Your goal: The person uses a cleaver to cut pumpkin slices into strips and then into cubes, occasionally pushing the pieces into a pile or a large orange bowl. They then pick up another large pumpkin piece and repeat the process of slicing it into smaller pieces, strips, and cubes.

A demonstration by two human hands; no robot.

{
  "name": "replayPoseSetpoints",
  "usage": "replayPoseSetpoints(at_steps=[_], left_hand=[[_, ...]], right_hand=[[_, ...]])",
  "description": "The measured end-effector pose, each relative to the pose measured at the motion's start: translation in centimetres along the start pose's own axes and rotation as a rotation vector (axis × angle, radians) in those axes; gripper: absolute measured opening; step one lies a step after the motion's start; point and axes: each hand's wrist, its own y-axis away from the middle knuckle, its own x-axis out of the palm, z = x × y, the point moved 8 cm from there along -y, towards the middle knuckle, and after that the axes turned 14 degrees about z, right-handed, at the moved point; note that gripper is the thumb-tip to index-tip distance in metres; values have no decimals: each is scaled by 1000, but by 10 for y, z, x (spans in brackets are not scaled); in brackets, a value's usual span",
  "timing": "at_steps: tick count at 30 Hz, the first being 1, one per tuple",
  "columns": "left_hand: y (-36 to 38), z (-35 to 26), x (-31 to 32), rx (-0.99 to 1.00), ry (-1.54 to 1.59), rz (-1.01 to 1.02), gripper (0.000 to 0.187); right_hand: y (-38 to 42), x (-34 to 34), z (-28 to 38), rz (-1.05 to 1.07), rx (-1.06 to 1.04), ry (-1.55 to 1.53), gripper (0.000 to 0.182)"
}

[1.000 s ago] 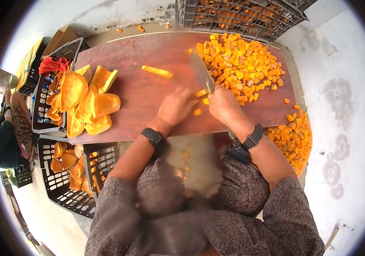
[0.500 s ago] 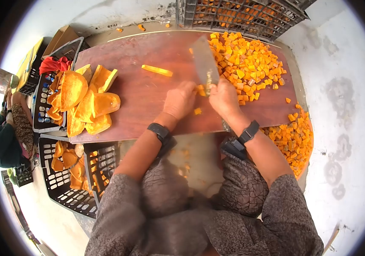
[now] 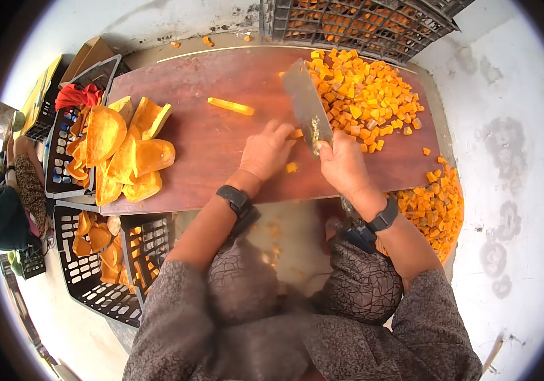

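My right hand (image 3: pixel 346 166) is wrapped round the handle of a cleaver (image 3: pixel 307 98). The broad blade stands over the red-brown board, with bits of pumpkin stuck near its heel. Close to the blade's left side, my left hand (image 3: pixel 267 151) has its fingers curled at a small pumpkin piece (image 3: pixel 295 134), mostly hidden by the fingertips. A loose cube (image 3: pixel 292 167) lies just below that hand. Farther up the board is a pumpkin strip (image 3: pixel 230 106). A heap of pumpkin cubes (image 3: pixel 373 95) spreads right of the cleaver.
Large pumpkin chunks (image 3: pixel 133 152) are piled at the board's left end. Black crates (image 3: pixel 97 279) with pumpkin pieces stand at the left, and another crate (image 3: pixel 354 28) stands behind the board. More cubes (image 3: pixel 434 209) fill a container at lower right. Another person (image 3: pixel 24 184) sits far left.
My right hand and the cleaver handle have shifted slightly right and down, away from my left hand. The blurred blade is now sharp. My left hand stays by the pumpkin piece.
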Motion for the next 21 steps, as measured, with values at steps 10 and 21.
replayPoseSetpoints(at_steps=[10, 21], left_hand=[[-1, 0, 3, 25, -19, 2, 11], [-3, -5, 8, 40, -88, 59, 9]], right_hand=[[26, 2, 16, 139, 6, 194, 22], [-36, 18, 12, 148, 88, 172, 22]])
